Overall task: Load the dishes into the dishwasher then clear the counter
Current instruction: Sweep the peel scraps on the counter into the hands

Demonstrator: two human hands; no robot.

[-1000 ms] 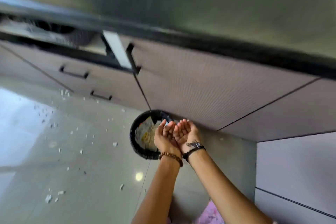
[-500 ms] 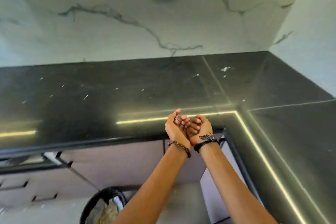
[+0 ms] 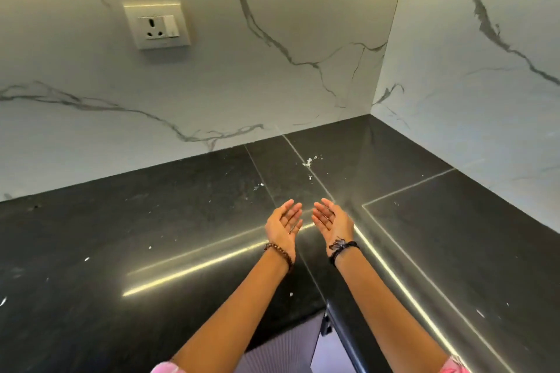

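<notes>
1. Left hand [image 3: 283,222] and right hand [image 3: 331,221] spread, palms up, empty, above the counter [image 3: 151,236].
2. White crumbs [image 3: 309,161] near the back corner, more scattered leftward.
3. Risk: sweeping carelessly could flick bits off the front edge.

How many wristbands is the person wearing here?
2: a beaded bracelet on the left wrist, a black cord band on the right wrist. None seen further down the forearms.

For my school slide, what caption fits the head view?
Two open hands, left hand and right hand, above crumb-speckled black countertop.
</notes>
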